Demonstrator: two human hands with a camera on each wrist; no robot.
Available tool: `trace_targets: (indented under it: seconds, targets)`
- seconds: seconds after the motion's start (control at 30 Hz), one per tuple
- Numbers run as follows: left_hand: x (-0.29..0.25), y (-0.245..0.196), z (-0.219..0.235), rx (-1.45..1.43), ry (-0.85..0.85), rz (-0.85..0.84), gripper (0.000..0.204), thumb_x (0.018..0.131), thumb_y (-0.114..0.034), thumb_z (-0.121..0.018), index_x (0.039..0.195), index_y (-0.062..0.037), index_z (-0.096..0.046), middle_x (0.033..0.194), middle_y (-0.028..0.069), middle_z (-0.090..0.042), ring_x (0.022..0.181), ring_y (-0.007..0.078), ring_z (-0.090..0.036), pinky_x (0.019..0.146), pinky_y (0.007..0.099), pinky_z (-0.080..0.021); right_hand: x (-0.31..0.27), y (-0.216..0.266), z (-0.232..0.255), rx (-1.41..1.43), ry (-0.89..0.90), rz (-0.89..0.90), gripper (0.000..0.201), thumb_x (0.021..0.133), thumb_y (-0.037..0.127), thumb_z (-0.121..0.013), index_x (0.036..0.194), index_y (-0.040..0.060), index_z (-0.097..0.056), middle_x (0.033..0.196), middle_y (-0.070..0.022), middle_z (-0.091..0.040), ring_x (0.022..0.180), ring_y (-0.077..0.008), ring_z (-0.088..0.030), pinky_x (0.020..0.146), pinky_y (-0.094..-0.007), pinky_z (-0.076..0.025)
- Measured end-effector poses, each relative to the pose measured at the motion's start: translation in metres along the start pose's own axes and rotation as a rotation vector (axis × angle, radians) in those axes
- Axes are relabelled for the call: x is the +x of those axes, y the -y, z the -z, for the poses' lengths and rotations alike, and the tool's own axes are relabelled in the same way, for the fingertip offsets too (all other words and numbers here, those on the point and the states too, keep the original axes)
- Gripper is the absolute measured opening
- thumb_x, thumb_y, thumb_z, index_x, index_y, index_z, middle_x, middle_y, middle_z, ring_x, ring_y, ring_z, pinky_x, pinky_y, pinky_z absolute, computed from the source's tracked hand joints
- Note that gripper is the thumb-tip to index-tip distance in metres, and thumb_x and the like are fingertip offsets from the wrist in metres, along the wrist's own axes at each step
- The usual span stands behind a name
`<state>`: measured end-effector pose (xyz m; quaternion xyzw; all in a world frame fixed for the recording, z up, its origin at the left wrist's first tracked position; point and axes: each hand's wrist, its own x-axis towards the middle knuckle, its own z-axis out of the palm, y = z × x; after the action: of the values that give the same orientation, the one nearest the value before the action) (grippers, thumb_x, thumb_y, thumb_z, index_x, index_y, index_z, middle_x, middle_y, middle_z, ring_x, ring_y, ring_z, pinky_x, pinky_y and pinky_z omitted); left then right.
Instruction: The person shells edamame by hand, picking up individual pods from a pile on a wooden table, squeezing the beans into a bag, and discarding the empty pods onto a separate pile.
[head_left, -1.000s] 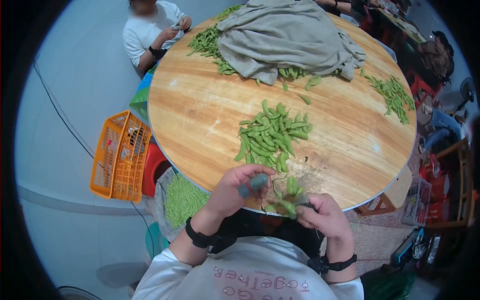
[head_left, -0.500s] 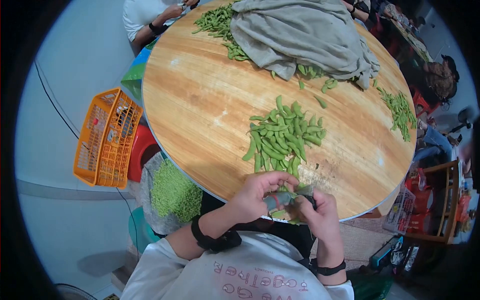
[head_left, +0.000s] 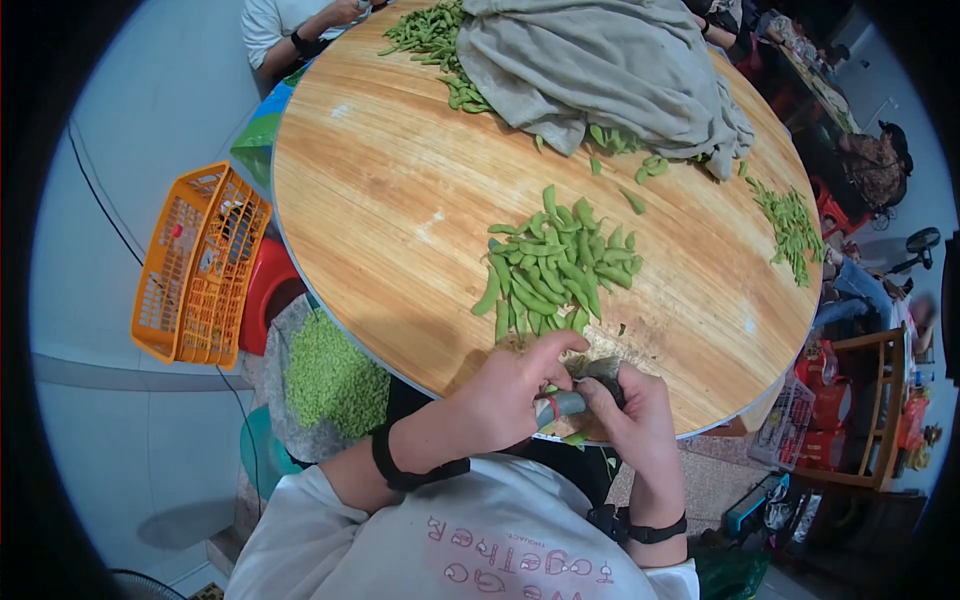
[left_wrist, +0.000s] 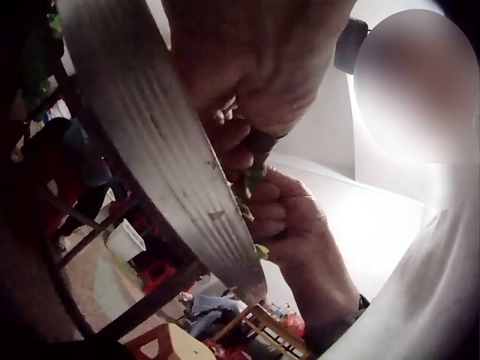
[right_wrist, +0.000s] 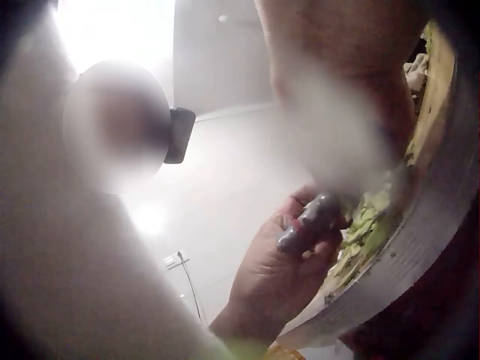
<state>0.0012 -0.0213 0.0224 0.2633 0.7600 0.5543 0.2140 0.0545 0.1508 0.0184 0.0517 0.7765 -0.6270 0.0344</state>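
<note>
My left hand (head_left: 500,398), its thumb covered in grey-green with a red band, meets my right hand (head_left: 642,418) at the table's near edge. Both have curled fingers around a small green pod (head_left: 550,388), mostly hidden between them. Dark grey covering shows on the right hand's digits. Just beyond lies a loose heap of green pods (head_left: 560,265) on the round wooden table (head_left: 380,220). In the left wrist view, bits of green (left_wrist: 249,187) show where the hands meet. The right wrist view shows the covered digits of the left hand (right_wrist: 274,262) close together.
A grey cloth (head_left: 600,70) covers part of a larger pod pile at the back. More pods (head_left: 790,225) lie at the right. Left of the table are an orange basket (head_left: 200,270), a red stool (head_left: 268,290) and a container of shelled beans (head_left: 335,375). Another person sits back left.
My hands have come together from apart, the left moving right towards the right hand. The pod seen in my right hand is now mostly hidden. The head view has shifted.
</note>
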Motion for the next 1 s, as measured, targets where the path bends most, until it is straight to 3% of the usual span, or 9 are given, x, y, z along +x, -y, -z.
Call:
trace_targets:
  seconds: [0.13, 0.2, 0.3, 0.43, 0.5, 0.63, 0.83, 0.93, 1.0]
  targets:
    - [0.000, 0.011, 0.002, 0.150, 0.013, -0.354, 0.033, 0.074, -0.001, -0.063, 0.106, -0.0047, -0.056, 0.084, 0.0128, -0.061, 0.072, 0.0268, -0.062, 0.062, 0.0307, -0.050, -0.002, -0.001, 0.002, 0.182, 0.045, -0.142, 0.011, 0.087, 0.009, -0.057, 0.082, -0.0012, -0.057, 0.056, 0.0029, -0.048, 0.049, -0.0027, -0.039, 0.043, -0.0196, -0.031]
    - [-0.003, 0.017, 0.004, 0.292, 0.026, -0.599, 0.029, 0.073, 0.000, -0.061, 0.102, -0.0049, -0.061, 0.083, 0.0128, -0.060, 0.070, 0.0267, -0.061, 0.060, 0.0324, -0.050, -0.004, -0.002, 0.003, 0.762, 0.135, -0.416, 0.012, 0.088, 0.011, -0.055, 0.082, 0.0009, -0.055, 0.054, 0.0043, -0.043, 0.042, -0.0026, -0.034, 0.039, -0.0192, -0.026]
    - [-0.003, 0.014, 0.000, 0.240, -0.108, -0.625, 0.023, 0.072, 0.001, -0.060, 0.095, -0.0038, -0.061, 0.080, 0.0135, -0.059, 0.069, 0.0263, -0.060, 0.060, 0.0316, -0.048, -0.004, -0.001, -0.003, 0.845, 0.089, -0.403, 0.013, 0.089, 0.013, -0.054, 0.082, 0.0025, -0.054, 0.053, 0.0058, -0.040, 0.039, -0.0032, -0.028, 0.037, -0.0194, -0.021]
    - [-0.001, 0.025, 0.004, 0.117, -0.087, -0.460, 0.019, 0.075, 0.001, -0.057, 0.093, -0.0033, -0.056, 0.081, 0.0110, -0.058, 0.069, 0.0213, -0.058, 0.061, 0.0277, -0.046, -0.002, 0.002, 0.010, 0.531, 0.097, -0.313, 0.015, 0.087, 0.015, -0.057, 0.081, 0.0016, -0.055, 0.053, 0.0019, -0.044, 0.040, -0.0051, -0.036, 0.038, -0.0211, -0.028]
    - [-0.005, 0.040, 0.011, -0.561, -0.172, -0.108, 0.017, 0.081, 0.000, -0.052, 0.097, -0.0047, -0.049, 0.085, 0.0076, -0.057, 0.071, 0.0139, -0.054, 0.064, 0.0225, -0.043, 0.001, 0.008, 0.033, 0.081, 0.736, 0.092, 0.018, 0.083, 0.017, -0.061, 0.080, 0.0003, -0.057, 0.053, -0.0029, -0.049, 0.045, -0.0092, -0.046, 0.042, -0.0251, -0.036]
    - [-0.006, 0.034, 0.018, -0.676, -0.168, 0.020, 0.020, 0.085, -0.002, -0.048, 0.105, -0.0044, -0.047, 0.087, 0.0044, -0.055, 0.072, 0.0090, -0.051, 0.065, 0.0202, -0.041, 0.025, 0.007, 0.003, -0.641, -0.176, 0.186, 0.021, 0.076, 0.019, -0.067, 0.079, 0.0006, -0.057, 0.058, -0.0163, -0.056, 0.053, -0.0324, -0.057, 0.049, -0.0373, -0.044]
    - [-0.004, 0.023, 0.015, -0.660, -0.126, 0.143, 0.029, 0.085, -0.008, -0.056, 0.113, -0.0028, -0.052, 0.090, 0.0020, -0.054, 0.079, 0.0081, -0.052, 0.068, 0.0206, -0.043, 0.031, -0.005, -0.006, -0.768, -0.198, 0.148, 0.023, 0.073, 0.016, -0.069, 0.082, -0.0001, -0.055, 0.060, -0.0198, -0.056, 0.055, -0.0332, -0.058, 0.050, -0.0381, -0.046]
    - [0.005, 0.014, 0.007, -0.600, -0.176, 0.072, 0.029, 0.084, -0.010, -0.060, 0.111, -0.0027, -0.054, 0.090, 0.0010, -0.055, 0.081, 0.0087, -0.053, 0.072, 0.0218, -0.044, 0.026, -0.005, 0.000, -0.040, -0.134, 0.086, 0.014, 0.080, 0.006, -0.061, 0.090, -0.0023, -0.057, 0.064, -0.0027, -0.056, 0.057, -0.0059, -0.048, 0.051, -0.0217, -0.039]
    - [0.011, 0.013, -0.005, -0.655, -0.143, 0.056, 0.027, 0.083, -0.010, -0.062, 0.108, -0.0025, -0.055, 0.090, 0.0013, -0.056, 0.082, 0.0089, -0.054, 0.074, 0.0223, -0.045, 0.018, 0.000, 0.002, 0.129, -0.047, 0.012, 0.013, 0.081, 0.006, -0.061, 0.089, -0.0019, -0.057, 0.067, -0.0005, -0.055, 0.058, -0.0040, -0.047, 0.051, -0.0203, -0.037]
